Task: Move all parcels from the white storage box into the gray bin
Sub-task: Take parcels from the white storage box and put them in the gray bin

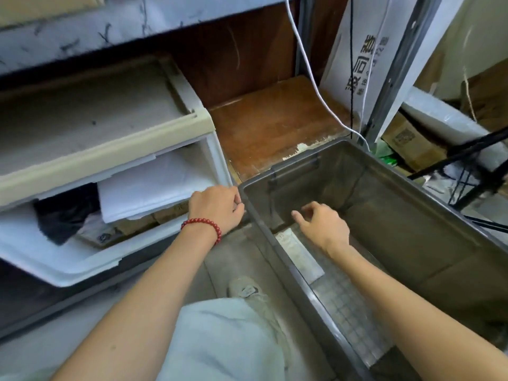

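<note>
1. Storeroom clutter in bkgd: shelving, worn wood board [275,127], dusty floor.
2. Left grip [217,206], bead bracelet [203,225] at wrist, has fingers curled at the front-right corner of the white storage box [82,268]. Can't tell if it pinches the edge or is empty.
3. Right grip [321,224] hovers inside the gray bin [398,215], fingers loosely bent, nothing held.
4. Bin floor has a flat white parcel [299,254] & a bubble mailer [349,312].
5. Box sits left of bin: white poly mailer [154,185] on top, black bag [63,213] beside it, cartons [137,224] beneath.
6. My read: mailer & bag are light, floppy, slick, so I'd bunch an edge or scoop from under. Cartons look stiff, prob heavier, so take opposite sides w/ both grips.
</note>
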A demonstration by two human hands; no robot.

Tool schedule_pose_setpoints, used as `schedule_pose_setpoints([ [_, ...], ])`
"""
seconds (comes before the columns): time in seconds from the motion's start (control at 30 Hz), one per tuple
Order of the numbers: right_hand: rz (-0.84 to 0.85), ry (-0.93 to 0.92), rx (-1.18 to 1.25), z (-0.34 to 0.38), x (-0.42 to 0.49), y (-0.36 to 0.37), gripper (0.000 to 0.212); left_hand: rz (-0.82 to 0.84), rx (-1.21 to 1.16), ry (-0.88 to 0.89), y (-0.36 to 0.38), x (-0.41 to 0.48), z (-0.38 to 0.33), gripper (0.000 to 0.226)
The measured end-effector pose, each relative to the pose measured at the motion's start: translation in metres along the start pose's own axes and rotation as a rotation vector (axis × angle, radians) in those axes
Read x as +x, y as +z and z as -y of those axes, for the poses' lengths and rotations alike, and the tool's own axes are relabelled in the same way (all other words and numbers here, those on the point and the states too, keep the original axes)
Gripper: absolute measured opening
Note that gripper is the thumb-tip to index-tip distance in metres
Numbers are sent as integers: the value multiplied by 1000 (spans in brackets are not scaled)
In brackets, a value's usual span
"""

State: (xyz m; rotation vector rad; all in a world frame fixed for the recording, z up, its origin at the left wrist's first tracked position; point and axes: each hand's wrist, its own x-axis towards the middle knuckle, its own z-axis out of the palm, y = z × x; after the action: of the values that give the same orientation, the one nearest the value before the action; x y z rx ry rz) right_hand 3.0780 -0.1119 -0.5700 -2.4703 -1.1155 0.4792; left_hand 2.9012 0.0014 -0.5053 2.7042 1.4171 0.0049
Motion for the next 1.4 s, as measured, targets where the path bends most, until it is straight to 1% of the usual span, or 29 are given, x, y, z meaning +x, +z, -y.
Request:
schedule_pose_setpoints([
  [0.13,-21,-224,-22,52,-19,4,45,31,13,-175,-20,-33,53,20],
  [0.27,11,-441,-46,96,-32,14,47,-5,67,-301,-23,-68,104,25],
  [0.33,45,-509,-56,114,-37,23,47,-15,89,-347,-21,-84,124,32],
  [0.43,62,-576,-61,135,-42,39,50,-3,136,-387,-16,-98,142,50],
  [0.57,91,-593,-63,153,-38,62,57,39,148,-411,-6,-100,159,76],
  [0.63,100,-579,-60,161,-29,69,61,34,145,-442,-5,-88,168,81],
  [0.83,208,-486,-7,184,11,86,74,24,102,-500,11,-52,183,78],
  [0.9,220,-452,-20,191,24,91,78,16,47,-520,14,-47,193,78],
  [0.97,235,-423,-25,198,33,96,80,-6,-11,-502,14,-44,201,76],
  [1.1,250,-400,-94,203,39,102,83,-82,-119,-475,14,-43,209,73],
  [1.23,214,-436,-204,198,32,109,89,-63,-143,-445,17,-53,214,78],
  [1.3,223,-460,-250,197,29,108,86,-54,-167,-439,19,-60,214,79],
  [1.4,250,-483,-239,196,25,102,77,-87,-297,-476,24,-68,211,73],
])
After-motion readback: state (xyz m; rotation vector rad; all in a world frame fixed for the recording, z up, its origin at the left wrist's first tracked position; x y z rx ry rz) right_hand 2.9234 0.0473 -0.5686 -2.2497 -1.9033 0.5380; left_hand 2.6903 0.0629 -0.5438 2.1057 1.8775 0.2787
